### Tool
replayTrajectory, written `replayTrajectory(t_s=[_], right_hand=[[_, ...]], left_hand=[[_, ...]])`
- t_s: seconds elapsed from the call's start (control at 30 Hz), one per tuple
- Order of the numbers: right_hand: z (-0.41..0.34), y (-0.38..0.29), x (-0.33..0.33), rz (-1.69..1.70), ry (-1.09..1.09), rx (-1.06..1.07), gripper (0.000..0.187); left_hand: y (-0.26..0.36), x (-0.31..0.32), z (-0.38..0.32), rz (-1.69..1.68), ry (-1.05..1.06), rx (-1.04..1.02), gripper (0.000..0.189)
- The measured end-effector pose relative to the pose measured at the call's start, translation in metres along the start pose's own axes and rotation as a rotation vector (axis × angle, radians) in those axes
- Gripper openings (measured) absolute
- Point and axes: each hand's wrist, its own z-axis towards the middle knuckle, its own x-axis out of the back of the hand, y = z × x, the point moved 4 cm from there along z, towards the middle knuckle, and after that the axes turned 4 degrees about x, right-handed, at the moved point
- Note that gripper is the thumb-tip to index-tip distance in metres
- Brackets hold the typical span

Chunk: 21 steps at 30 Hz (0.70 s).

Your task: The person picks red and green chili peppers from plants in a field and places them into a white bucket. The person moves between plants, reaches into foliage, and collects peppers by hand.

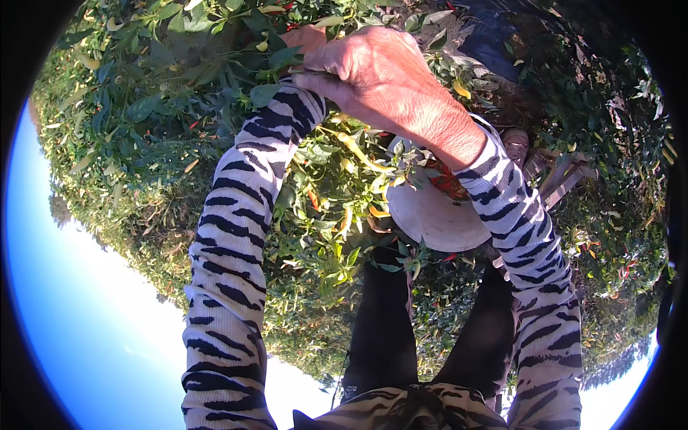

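My right hand (379, 80) is over the upper middle of the view, thumb and forefinger pinched on a thin green stem (297, 69) of a pepper plant. Behind it, my left hand (306, 38) reaches into the leaves; its fingers are mostly hidden, so its grip cannot be made out. Leafy pepper foliage (263, 95) surrounds both hands. Below them hang pale yellow peppers (355, 148) and an orange pepper (313, 200). Under my right wrist stands a white bucket (435, 220) with red peppers (450, 183) inside, partly covered by my forearm and leaves.
Dense pepper plants (140, 140) spread to the left, with more on the right (618, 215). A wooden slatted object (564, 180) lies right of the bucket. Dark plastic sheeting (489, 37) covers ground at the top right. My trousered legs (381, 322) stand among the plants.
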Motion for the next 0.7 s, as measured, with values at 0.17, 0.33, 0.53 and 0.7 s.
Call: replayTrajectory(t_s=[0.17,0.33,0.53,0.7], right_hand=[[-0.056,-0.004,-0.025,0.628,0.036,-0.217,0.018],[-0.087,0.02,-0.028,0.89,0.318,-0.621,0.016],[-0.061,0.001,0.025,0.796,0.595,-0.328,0.019],[-0.028,0.009,0.033,0.589,0.69,-0.127,0.017]], left_hand=[[0.002,0.014,0.009,0.122,0.135,-0.223,0.025],[-0.042,0.014,0.039,0.209,0.267,-0.083,0.031],[-0.069,-0.003,0.056,-0.195,0.424,-0.152,0.03],[-0.053,0.003,0.036,-0.074,0.402,-0.188,0.027]])
